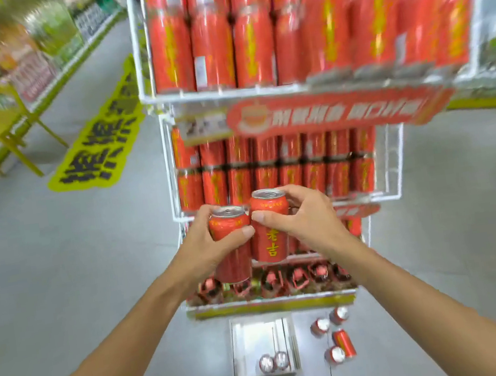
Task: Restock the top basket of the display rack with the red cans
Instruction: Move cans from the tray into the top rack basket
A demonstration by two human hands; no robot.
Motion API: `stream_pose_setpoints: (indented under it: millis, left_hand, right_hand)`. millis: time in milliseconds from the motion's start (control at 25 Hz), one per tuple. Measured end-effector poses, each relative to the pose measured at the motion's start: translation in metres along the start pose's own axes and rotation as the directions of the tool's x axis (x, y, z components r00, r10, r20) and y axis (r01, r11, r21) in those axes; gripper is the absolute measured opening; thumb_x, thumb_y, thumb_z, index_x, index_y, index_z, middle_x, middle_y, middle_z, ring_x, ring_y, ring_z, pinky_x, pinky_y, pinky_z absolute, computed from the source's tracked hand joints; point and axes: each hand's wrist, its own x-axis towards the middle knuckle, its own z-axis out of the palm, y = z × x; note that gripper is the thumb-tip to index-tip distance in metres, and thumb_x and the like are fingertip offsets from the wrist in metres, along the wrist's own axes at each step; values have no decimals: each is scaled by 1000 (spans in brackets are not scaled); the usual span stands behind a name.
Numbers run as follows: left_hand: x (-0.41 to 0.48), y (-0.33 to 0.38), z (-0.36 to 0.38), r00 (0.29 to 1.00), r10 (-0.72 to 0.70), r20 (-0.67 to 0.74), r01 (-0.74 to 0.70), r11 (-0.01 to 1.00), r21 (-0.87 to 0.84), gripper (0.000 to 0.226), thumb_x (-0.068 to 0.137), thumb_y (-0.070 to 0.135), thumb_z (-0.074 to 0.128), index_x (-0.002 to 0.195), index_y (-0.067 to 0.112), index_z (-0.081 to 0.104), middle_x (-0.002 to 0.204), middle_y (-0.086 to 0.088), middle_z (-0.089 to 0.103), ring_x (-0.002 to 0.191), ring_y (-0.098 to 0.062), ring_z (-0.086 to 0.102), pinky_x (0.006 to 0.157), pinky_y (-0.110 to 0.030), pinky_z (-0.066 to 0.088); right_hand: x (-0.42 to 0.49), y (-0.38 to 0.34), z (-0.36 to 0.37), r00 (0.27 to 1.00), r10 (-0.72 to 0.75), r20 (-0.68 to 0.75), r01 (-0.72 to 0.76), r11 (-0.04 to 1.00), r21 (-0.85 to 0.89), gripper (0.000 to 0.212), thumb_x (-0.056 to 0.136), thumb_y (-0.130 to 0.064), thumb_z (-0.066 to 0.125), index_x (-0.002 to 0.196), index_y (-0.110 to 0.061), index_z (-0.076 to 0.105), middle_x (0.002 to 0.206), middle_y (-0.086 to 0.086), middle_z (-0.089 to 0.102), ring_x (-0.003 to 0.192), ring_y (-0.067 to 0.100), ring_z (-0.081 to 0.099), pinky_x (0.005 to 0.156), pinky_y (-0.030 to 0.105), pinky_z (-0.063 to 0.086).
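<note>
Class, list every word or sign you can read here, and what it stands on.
"老吉": yellow, on the right can in the right hand.
Band print under its rim: too small.
Print on the left can, in the left hand: blurred.
The red sign on the rack: blurred.
The yellow floor sticker: black characters, unreadable.
The top basket cans: blurred.

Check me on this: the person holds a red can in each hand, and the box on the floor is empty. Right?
Not quite. The head view shows the box holds two cans, so it is not empty. The rest stands: the left hand grips the left can, and the right hand grips the right can.
</note>
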Motion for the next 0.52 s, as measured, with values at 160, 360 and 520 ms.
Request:
stream_pose_setpoints:
  millis: [160, 360, 520]
  left_hand:
    - [5, 110, 4, 994, 107, -26, -108, 994, -30, 46, 85, 17, 83, 124, 13, 58, 105, -4, 75, 98, -18, 76, 76, -29, 60]
    - [32, 206, 1, 969, 247, -28, -246, 968, 39, 42, 90, 13, 74, 127, 9, 54, 104, -5, 71, 82, -1, 72, 68, -20, 57]
    - [70, 238, -5, 939, 337, -76, -332, 941, 63, 50, 86, 22, 85, 126, 11, 56, 113, -6, 76, 96, -10, 78, 78, -32, 65]
  right_hand:
    - [19, -102, -46, 978, -97, -182, 59, 977, -207, 87, 47, -91, 75, 107, -28, 70, 102, -12, 77, 98, 3, 72, 91, 36, 59]
    - [50, -194, -82, 913, -271, -305, 143, 913, -383, 64, 63, -77, 78, 102, -26, 75, 92, -11, 77, 89, 5, 71, 85, 33, 59]
    - [90, -214, -86, 847, -354, -397, 90, 831, -549, 58, 65, -80, 67, 83, -25, 73, 82, -5, 73, 83, 18, 70, 75, 40, 57]
